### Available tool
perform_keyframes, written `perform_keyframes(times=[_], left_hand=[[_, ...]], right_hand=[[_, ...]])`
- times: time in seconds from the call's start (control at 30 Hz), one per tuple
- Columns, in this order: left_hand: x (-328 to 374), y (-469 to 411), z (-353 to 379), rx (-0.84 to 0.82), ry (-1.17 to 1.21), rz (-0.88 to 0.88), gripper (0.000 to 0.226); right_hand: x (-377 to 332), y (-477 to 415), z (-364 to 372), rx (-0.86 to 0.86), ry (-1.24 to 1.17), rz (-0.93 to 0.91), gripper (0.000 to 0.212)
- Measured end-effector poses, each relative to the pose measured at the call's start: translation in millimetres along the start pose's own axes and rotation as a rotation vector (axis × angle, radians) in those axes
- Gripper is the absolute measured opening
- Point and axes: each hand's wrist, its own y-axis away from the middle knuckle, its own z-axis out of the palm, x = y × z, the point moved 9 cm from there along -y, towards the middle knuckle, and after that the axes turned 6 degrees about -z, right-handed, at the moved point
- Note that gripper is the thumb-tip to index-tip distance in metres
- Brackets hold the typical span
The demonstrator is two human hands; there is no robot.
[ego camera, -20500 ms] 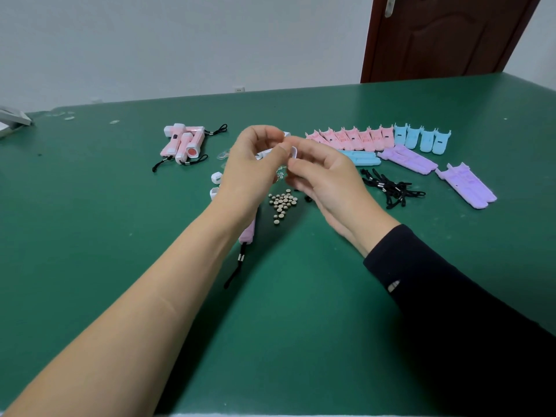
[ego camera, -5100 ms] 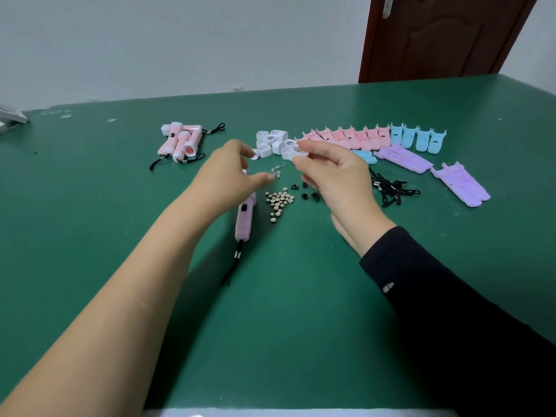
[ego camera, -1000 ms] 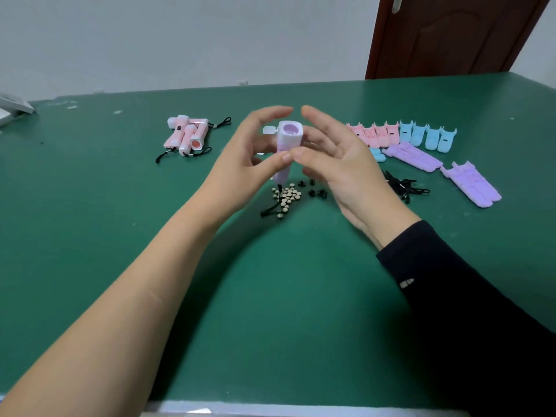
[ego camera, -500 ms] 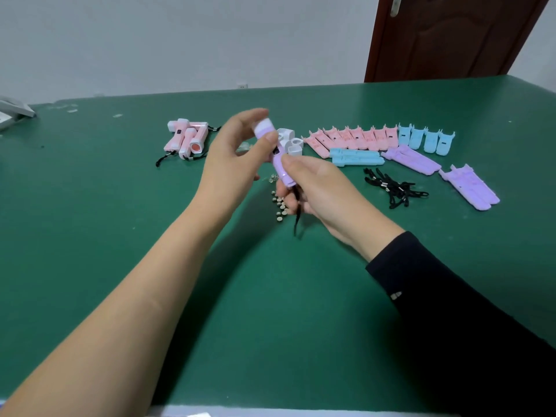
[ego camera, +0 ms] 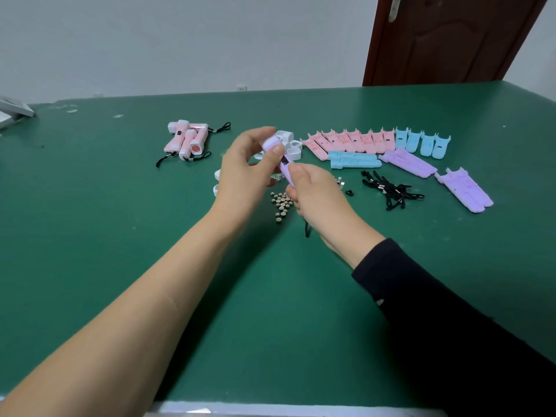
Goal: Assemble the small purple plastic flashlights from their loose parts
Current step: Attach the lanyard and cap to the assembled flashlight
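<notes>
Both hands hold one purple flashlight (ego camera: 282, 162) above the green table (ego camera: 120, 242). My left hand (ego camera: 246, 173) pinches its white head end between thumb and fingers. My right hand (ego camera: 316, 194) grips the lower body, and a black strap (ego camera: 307, 229) hangs below that hand. Loose purple shell halves (ego camera: 407, 162) and a second purple group (ego camera: 464, 191) lie to the right. White head rings (ego camera: 290, 142) sit just behind the hands. Small round button cells (ego camera: 281, 204) are heaped under the hands.
Finished pink flashlights (ego camera: 186, 139) with straps lie at the back left. Pink shells (ego camera: 349, 141) and blue shells (ego camera: 422, 142) line the back right, with a blue pair (ego camera: 353, 160) in front. Black straps (ego camera: 391, 192) are piled on the right. A brown door (ego camera: 451, 37) stands behind.
The flashlight went from upright between open fingers a second ago to tilted, gripped at both ends. In the last half second the hands have barely shifted.
</notes>
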Motion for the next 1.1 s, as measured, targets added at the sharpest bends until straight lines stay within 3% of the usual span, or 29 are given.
perform_keyframes(times=[0.2, 0.33, 0.57, 0.7, 0.83, 0.9, 1.1], left_hand=[[-1, -3, 2, -0.141, 0.135, -0.118, 0.034], [-16, -1, 8, -0.245, 0.209, -0.277, 0.053], [-30, -29, -62, 0.035, 0.456, -0.417, 0.016], [-43, -33, -92, 0.139, 0.487, -0.493, 0.014], [-49, -31, -97, 0.202, 0.443, -0.513, 0.022], [-51, -30, -96, 0.200, 0.407, -0.514, 0.010], [-49, -31, -96, 0.209, 0.393, -0.494, 0.011]], right_hand=[[-7, -2, 4, -0.023, -0.129, -0.039, 0.033], [0, 2, 16, -0.093, -0.314, 0.064, 0.035], [10, 2, 19, -0.157, -0.380, 0.172, 0.024], [11, -8, 18, -0.147, -0.150, 0.093, 0.022], [-7, -33, 27, -0.111, 0.384, -0.160, 0.025], [-13, -43, 45, -0.158, 0.610, -0.255, 0.028], [-7, -62, 78, -0.178, 0.991, -0.304, 0.032]])
